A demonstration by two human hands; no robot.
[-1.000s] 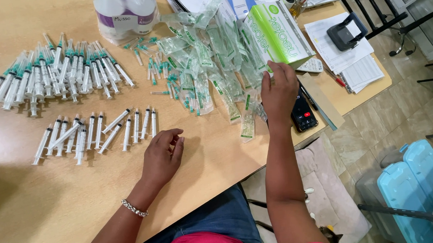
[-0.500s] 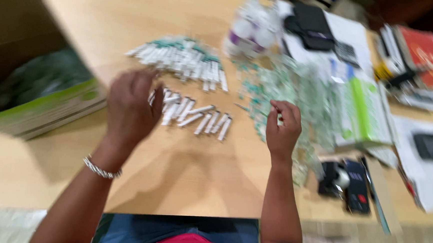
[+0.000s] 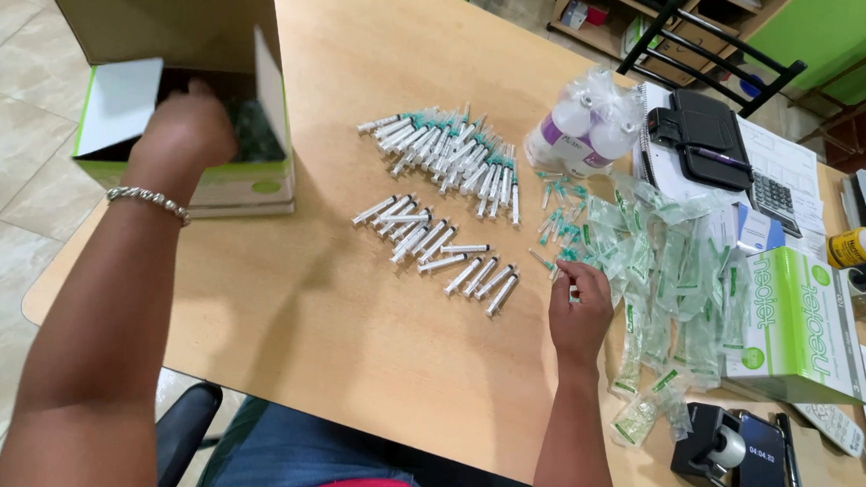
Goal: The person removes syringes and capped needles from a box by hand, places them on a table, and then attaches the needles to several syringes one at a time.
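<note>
**Left hand in syringe box, right hand at wrapper pile**

Left hand (image 3: 184, 128) is reaching into the open green-and-white box (image 3: 239, 185) at the far left edge of the wooden table (image 3: 359, 348); fingers are hidden inside, so cannot tell whether they are gripping anything. Right hand (image 3: 579, 310) is resting on the table, fingertips pinching together on a small green-capped needle (image 3: 568, 287) at the edge of the pile of empty clear wrappers (image 3: 676, 279). Hands are sitting well apart. Between them, a row of uncapped syringes (image 3: 433, 248) is lying on the table, with a denser heap of green-tipped syringes (image 3: 447, 152) behind it. A bagged pair of bottles (image 3: 581, 129) is standing near that heap.
</note>
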